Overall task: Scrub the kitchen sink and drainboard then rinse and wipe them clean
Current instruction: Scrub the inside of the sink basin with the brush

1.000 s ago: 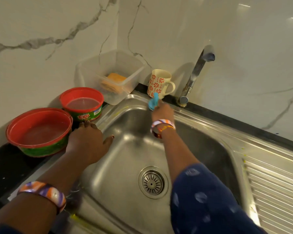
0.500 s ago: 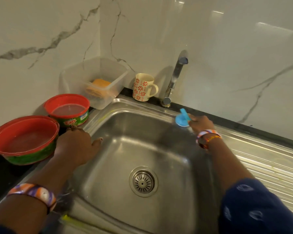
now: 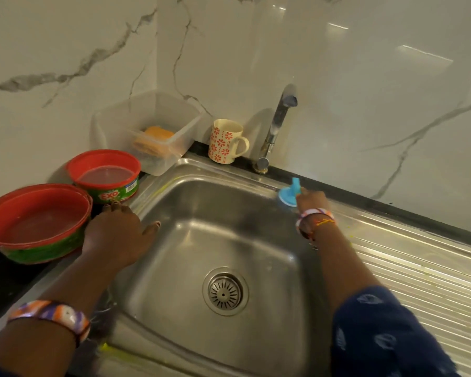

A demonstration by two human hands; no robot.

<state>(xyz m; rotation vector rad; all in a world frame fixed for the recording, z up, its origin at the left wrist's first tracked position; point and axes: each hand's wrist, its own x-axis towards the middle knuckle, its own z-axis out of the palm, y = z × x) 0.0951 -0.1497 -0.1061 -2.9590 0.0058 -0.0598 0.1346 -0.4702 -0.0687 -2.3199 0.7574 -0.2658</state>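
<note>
Left hand [image 3: 114, 236] lies flat, palm down, fingers spread and thumb extended, forearm reaching in from lower left with a bangle at the wrist. Right hand [image 3: 312, 201] is extended forward, fingers curled, wrist banded, sleeve at the forearm.

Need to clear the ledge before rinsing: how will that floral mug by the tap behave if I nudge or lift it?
The mug looks ceramic, so probably rigid and chippable against the steel sink. It stands upright on a narrow ledge; a sideways push might tip it into the basin.
</note>
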